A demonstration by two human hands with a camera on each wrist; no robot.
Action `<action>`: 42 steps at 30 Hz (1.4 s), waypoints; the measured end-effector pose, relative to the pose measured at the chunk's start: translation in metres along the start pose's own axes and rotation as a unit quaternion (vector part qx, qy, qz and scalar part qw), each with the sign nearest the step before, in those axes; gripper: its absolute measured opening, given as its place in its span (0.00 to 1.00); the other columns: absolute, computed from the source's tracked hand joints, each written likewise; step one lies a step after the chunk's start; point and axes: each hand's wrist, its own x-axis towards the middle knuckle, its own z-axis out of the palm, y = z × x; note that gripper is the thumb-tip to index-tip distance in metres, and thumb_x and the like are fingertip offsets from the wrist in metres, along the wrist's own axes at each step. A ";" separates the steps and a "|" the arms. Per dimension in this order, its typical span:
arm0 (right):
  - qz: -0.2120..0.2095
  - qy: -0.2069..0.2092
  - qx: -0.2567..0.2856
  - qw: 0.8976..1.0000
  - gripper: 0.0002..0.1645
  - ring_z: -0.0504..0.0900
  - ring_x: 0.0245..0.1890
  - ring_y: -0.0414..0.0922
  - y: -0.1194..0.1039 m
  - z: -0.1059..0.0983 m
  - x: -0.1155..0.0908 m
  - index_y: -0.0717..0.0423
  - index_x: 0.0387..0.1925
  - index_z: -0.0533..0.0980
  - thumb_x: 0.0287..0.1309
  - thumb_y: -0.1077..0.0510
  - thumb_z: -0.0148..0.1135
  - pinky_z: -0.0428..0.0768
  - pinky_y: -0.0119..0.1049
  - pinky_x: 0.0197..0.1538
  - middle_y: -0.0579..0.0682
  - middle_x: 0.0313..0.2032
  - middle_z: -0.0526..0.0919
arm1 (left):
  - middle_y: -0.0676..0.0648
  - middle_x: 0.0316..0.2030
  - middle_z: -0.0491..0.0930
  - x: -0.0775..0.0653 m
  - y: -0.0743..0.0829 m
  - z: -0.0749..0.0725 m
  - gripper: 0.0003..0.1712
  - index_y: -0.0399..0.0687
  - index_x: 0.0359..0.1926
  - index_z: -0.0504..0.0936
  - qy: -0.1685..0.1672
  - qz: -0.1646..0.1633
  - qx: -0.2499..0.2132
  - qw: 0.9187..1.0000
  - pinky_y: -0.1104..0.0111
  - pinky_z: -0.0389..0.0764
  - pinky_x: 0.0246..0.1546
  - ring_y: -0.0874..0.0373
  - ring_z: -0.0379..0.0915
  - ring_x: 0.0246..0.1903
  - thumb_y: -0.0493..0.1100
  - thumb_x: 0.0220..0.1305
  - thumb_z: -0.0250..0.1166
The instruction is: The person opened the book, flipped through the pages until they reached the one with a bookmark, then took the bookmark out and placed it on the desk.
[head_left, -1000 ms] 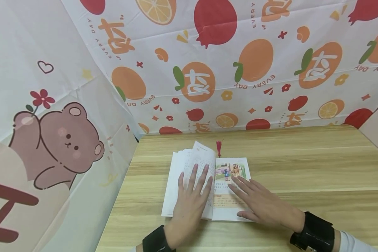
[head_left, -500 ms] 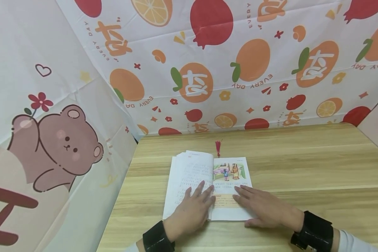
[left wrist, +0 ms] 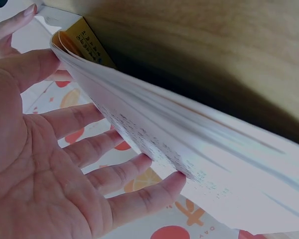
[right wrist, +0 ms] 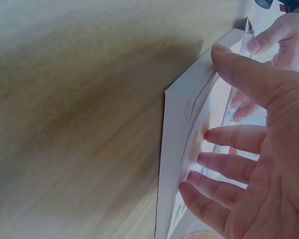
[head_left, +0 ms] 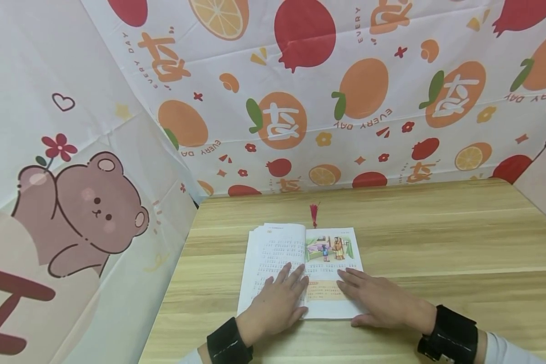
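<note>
An open book (head_left: 329, 308) lies on the wooden table, text on its left page (head_left: 282, 242) and a coloured picture (head_left: 332, 247) at the top of its right page. My left hand (head_left: 275, 303) rests on the lower left page near the spine, fingers spread. In the left wrist view its fingertips (left wrist: 174, 181) touch the printed paper, and the thumb is at the lower edge. On the right page's lower outer part lies my right hand (head_left: 387, 302), fingers extended. The right wrist view shows its fingertips (right wrist: 187, 186) on the page and its thumb by the book's bottom edge.
A red tassel (head_left: 314, 215) sticks out above the book onto the table (head_left: 437, 237). Behind the table hangs a fruit-printed cloth (head_left: 323, 91), and a bear-printed cloth (head_left: 100, 202) hangs on the left. Each wrist wears a black band (head_left: 448, 333).
My left hand has slid down the left page towards the bottom edge, and the raised page there has settled flatter. My right hand has shifted slightly down and outward on its page.
</note>
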 end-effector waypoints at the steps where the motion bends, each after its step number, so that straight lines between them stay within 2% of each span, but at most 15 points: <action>1: 0.000 -0.001 0.000 1.000 0.47 0.66 0.71 0.59 0.000 0.000 0.000 0.59 0.70 0.68 0.59 0.34 0.65 0.78 0.56 0.59 0.59 0.73 0.65 | 0.45 0.75 0.60 0.000 0.000 0.000 0.36 0.50 0.72 0.69 0.001 0.000 -0.001 1.000 0.45 0.78 0.57 0.42 0.58 0.73 0.62 0.70 0.57; 24: -0.004 0.006 0.007 1.000 0.47 0.68 0.70 0.59 0.003 0.000 0.002 0.58 0.68 0.71 0.56 0.35 0.67 0.79 0.56 0.58 0.59 0.72 0.67 | 0.47 0.76 0.60 -0.001 0.001 0.003 0.36 0.51 0.72 0.68 -0.001 -0.005 -0.002 1.000 0.45 0.75 0.59 0.44 0.56 0.74 0.62 0.71 0.57; 28: -0.004 0.001 0.018 1.000 0.44 0.68 0.70 0.58 0.004 -0.004 0.003 0.57 0.68 0.72 0.57 0.36 0.67 0.78 0.56 0.59 0.58 0.71 0.68 | 0.47 0.76 0.59 -0.001 0.000 0.003 0.36 0.51 0.73 0.68 -0.003 -0.004 -0.002 1.000 0.45 0.75 0.60 0.44 0.55 0.74 0.62 0.71 0.56; 32: -0.019 0.004 0.000 1.000 0.34 0.72 0.67 0.59 0.004 -0.008 0.003 0.56 0.65 0.75 0.61 0.45 0.67 0.78 0.55 0.59 0.59 0.69 0.71 | 0.48 0.76 0.59 0.001 -0.001 0.004 0.36 0.50 0.73 0.67 -0.005 0.005 0.007 1.000 0.45 0.73 0.62 0.47 0.54 0.75 0.61 0.71 0.56; 34: -0.029 0.012 -0.013 0.999 0.29 0.74 0.65 0.60 0.003 -0.009 0.004 0.56 0.62 0.77 0.60 0.53 0.67 0.78 0.55 0.59 0.61 0.66 0.74 | 0.49 0.76 0.59 0.002 0.000 0.004 0.36 0.49 0.73 0.67 -0.009 0.012 0.009 1.000 0.45 0.71 0.64 0.50 0.53 0.76 0.61 0.72 0.55; 36: -0.040 0.024 -0.024 0.999 0.28 0.76 0.64 0.60 0.002 -0.010 0.005 0.57 0.61 0.78 0.57 0.59 0.67 0.77 0.55 0.61 0.61 0.64 0.76 | 0.50 0.76 0.60 0.003 0.001 0.004 0.35 0.49 0.73 0.67 -0.017 0.019 0.002 1.000 0.44 0.69 0.65 0.52 0.51 0.76 0.61 0.73 0.53; 39: -0.045 0.045 -0.029 0.998 0.29 0.76 0.64 0.57 0.001 -0.012 0.006 0.57 0.61 0.78 0.54 0.65 0.66 0.73 0.55 0.65 0.60 0.64 0.77 | 0.50 0.75 0.61 0.003 0.004 0.004 0.37 0.46 0.73 0.67 -0.028 0.020 -0.038 0.999 0.40 0.66 0.65 0.51 0.48 0.77 0.64 0.75 0.47; 42: -0.050 0.074 -0.049 0.995 0.31 0.74 0.66 0.55 -0.001 -0.014 0.008 0.57 0.63 0.77 0.55 0.66 0.66 0.69 0.56 0.68 0.57 0.65 0.76 | 0.46 0.75 0.62 0.004 0.009 0.003 0.44 0.43 0.72 0.68 -0.027 0.013 -0.077 0.997 0.38 0.65 0.65 0.47 0.46 0.77 0.71 0.73 0.42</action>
